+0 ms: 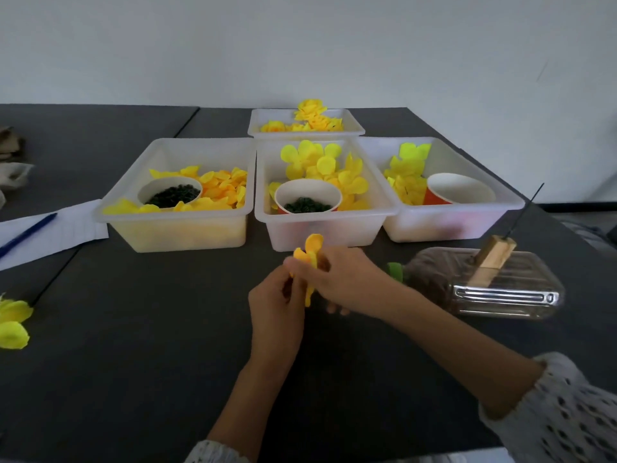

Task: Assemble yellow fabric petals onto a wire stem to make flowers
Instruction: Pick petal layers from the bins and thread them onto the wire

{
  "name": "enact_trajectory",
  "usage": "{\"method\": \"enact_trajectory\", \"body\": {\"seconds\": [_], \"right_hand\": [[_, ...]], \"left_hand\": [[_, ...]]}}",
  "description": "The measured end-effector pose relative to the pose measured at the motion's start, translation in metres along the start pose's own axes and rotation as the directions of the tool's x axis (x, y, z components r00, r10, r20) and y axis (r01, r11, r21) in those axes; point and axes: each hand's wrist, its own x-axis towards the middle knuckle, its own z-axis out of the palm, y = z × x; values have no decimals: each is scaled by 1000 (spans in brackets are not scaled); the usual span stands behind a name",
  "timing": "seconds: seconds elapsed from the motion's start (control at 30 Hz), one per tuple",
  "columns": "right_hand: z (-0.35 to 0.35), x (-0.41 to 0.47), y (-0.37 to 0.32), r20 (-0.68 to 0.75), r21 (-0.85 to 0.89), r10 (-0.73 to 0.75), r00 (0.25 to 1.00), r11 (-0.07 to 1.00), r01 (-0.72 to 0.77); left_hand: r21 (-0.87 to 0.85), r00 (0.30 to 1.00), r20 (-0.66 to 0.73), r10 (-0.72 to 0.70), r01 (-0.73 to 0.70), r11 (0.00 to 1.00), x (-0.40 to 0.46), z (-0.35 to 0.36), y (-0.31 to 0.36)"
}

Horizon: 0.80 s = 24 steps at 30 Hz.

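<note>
— Dark matte table point(133, 362); cut off at left edge?
— Soft yellow flower point(11, 324), partly out of view.
— Centre?
— Left hand point(277, 315) and right hand point(337, 282) pinching crumpled yellow fabric petals point(312, 253) above table; stem hidden between fingers.
— Right?
— Ribbed clear plastic container point(500, 289), wooden block point(492, 259) on top.

The petals point(312, 253) are mostly covered by the two hands, so only a few yellow lobes show; whether a wire runs through them cannot be told. The left hand point(275, 307) hides its own fingertips, and the right hand point(337, 279) is motion-blurred at the knuckles. A yellow flower point(13, 324) is cut by the left edge, as are a pen point(28, 233) and some crumpled cloth point(11, 162). The dark bits in the two cups point(170, 193) are too small to identify. Both sleeves run off the bottom edge.
</note>
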Motion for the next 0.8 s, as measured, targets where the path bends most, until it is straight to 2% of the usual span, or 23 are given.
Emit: {"method": "enact_trajectory", "body": {"seconds": [0.07,0.17,0.3,0.43,0.53,0.57,0.6,0.67,0.73,0.8], "right_hand": [[15,-1,0,-62,-36,-53,997,998,51],[30,0,-2,-100,59,-76,992,995,82],[22,2,3,-123,-72,-135,983,989,127],[-2,2,12,-189,157,-59,980,984,89],[-22,10,13,-401,136,-81,912,980,147],[-32,14,11,-465,178,-50,884,973,149],[-40,17,9,-494,217,-24,869,965,150],[-48,23,4,-428,217,-11,904,970,114],[-38,23,-5,-187,107,4,982,994,17],[-14,18,-10,46,-25,30,998,999,-29]], "left_hand": [[-6,1000,-1,-22,22,1000,1,-1,0],[-45,996,-34,-83,82,996,4,-5,-4],[-199,972,-93,-217,196,960,9,-11,-8],[-427,929,-4,-369,333,841,10,-6,-10],[-570,856,31,-516,439,694,14,-6,-11],[-599,842,25,-539,445,666,16,-7,-12],[-579,846,6,-534,438,687,17,-8,-13],[-443,895,-35,-444,384,810,16,-6,-11],[-371,937,-43,-347,307,876,12,-4,-8],[-316,966,-39,-255,230,920,11,-5,-8]]}}
